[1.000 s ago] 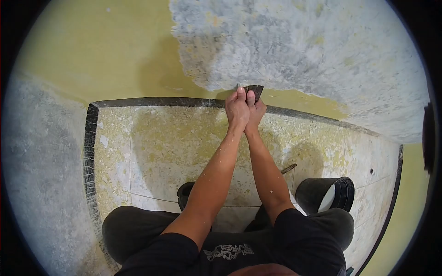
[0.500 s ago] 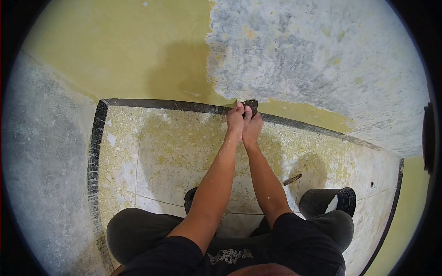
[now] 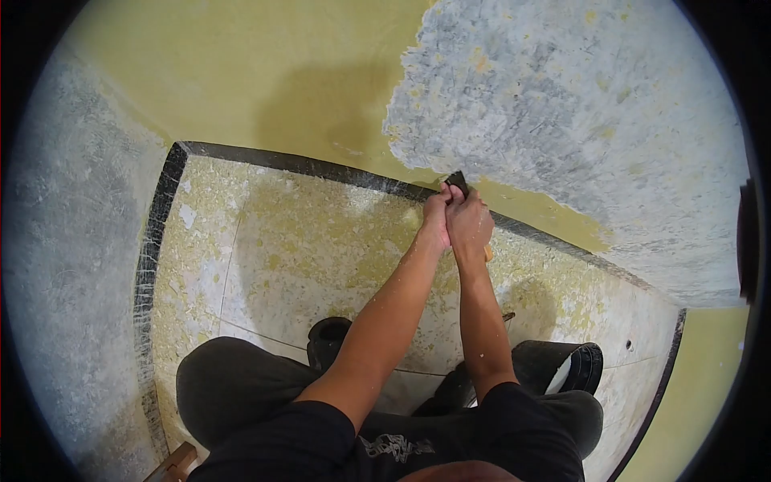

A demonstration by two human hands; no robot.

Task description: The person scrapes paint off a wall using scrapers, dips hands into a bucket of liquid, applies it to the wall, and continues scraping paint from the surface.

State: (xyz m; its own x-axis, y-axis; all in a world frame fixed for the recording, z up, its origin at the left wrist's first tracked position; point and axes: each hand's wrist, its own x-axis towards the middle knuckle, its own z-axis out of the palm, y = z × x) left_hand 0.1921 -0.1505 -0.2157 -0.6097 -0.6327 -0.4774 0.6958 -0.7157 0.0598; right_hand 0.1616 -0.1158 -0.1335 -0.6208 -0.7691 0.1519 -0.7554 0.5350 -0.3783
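A scraper (image 3: 458, 180) with a dark flat blade meets the wall at the lower border of the bare patch. My right hand (image 3: 472, 223) is wrapped round it, and a bit of orange handle (image 3: 488, 253) shows beside the wrist. Pressed close on the left, my left hand (image 3: 436, 215) grips the scraper near the blade, its fingers partly hidden. Yellow paint (image 3: 546, 207) forms a strip under the rough grey-white scraped wall (image 3: 514, 104). More yellow wall stands to the left, with a shadow on it.
Black skirting (image 3: 305, 166) edges the tiled floor (image 3: 273, 309), which is strewn with paint flakes. A black bucket (image 3: 550, 361) stands by my right knee. A small brown stick-like thing (image 3: 507, 316) peeks out beside my right forearm. A grey wall (image 3: 72, 265) rises at left.
Both hands and the scraper have shifted right along the wall's foot. The blade is now tilted, and the orange handle has come into sight. The view has shifted slightly.
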